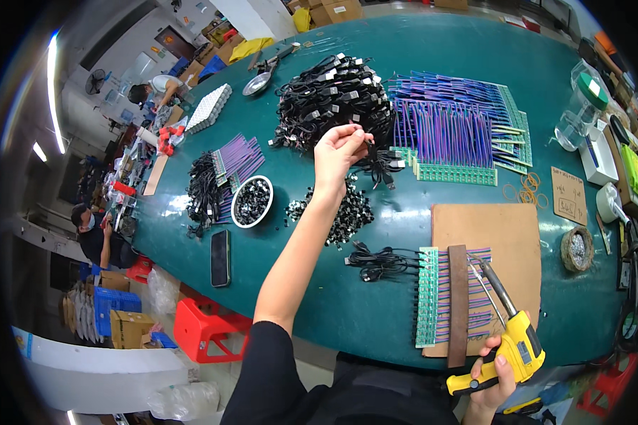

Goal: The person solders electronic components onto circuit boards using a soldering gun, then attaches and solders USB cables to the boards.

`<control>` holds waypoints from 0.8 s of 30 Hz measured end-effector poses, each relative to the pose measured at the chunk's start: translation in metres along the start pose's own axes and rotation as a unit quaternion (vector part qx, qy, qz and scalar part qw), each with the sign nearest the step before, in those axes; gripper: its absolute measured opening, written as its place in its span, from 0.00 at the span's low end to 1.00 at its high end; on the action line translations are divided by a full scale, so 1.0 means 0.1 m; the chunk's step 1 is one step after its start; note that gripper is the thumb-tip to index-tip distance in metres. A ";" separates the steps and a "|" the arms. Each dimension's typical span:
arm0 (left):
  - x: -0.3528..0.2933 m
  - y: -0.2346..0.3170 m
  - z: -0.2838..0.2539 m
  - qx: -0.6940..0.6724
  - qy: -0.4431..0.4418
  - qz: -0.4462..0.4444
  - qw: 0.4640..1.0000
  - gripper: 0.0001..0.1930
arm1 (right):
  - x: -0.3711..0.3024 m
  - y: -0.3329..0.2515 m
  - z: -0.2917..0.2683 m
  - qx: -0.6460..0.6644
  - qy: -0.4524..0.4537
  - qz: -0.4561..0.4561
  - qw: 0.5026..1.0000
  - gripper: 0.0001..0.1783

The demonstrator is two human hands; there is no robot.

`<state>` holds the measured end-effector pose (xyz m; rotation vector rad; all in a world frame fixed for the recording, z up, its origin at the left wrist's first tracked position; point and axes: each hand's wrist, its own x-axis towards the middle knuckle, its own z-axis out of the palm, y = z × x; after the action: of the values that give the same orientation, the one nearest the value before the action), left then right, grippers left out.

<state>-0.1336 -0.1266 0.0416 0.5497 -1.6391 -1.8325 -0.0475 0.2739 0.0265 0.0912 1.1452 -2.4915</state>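
My left hand [342, 152] is raised over the table with its fingertips pinched on a black USB cable [384, 161], beside a large heap of black cables [326, 99]. Low on the right, my right hand [500, 379] grips a yellow soldering gun [519, 348] by its handle. The gun's metal tip and thin feed tube point up and left, over a brown bar [458, 304]. This bar lies across coloured wires joined to a green circuit board strip [427, 297] on a cardboard sheet [503, 227]. Several black cables [379, 262] extend left from the strip's top end.
Wired green board panels [454, 138] are stacked at the back right. Small black parts lie in a white bowl [252, 201] and in a loose pile [351, 216]. A phone [220, 258], rubber bands [528, 190] and a solder-wire roll [577, 249] are around. Two people sit far left.
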 end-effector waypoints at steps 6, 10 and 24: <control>0.05 0.19 0.08 -0.077 0.018 -0.041 0.996 0.11 | -0.05 -0.01 -0.01 -0.007 0.003 -0.003 1.000 0.37; -0.04 0.11 0.16 0.101 -0.087 0.033 0.990 0.10 | -0.04 0.00 0.01 -0.008 0.006 0.000 1.000 0.37; -0.05 0.33 0.16 0.053 -0.092 0.057 0.993 0.08 | -0.05 0.03 -0.01 -0.021 0.004 0.010 1.000 0.38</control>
<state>-0.1356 -0.1131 0.0760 0.3322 -1.8591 -1.7622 -0.0422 0.2745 0.0246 0.1007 1.1925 -2.4511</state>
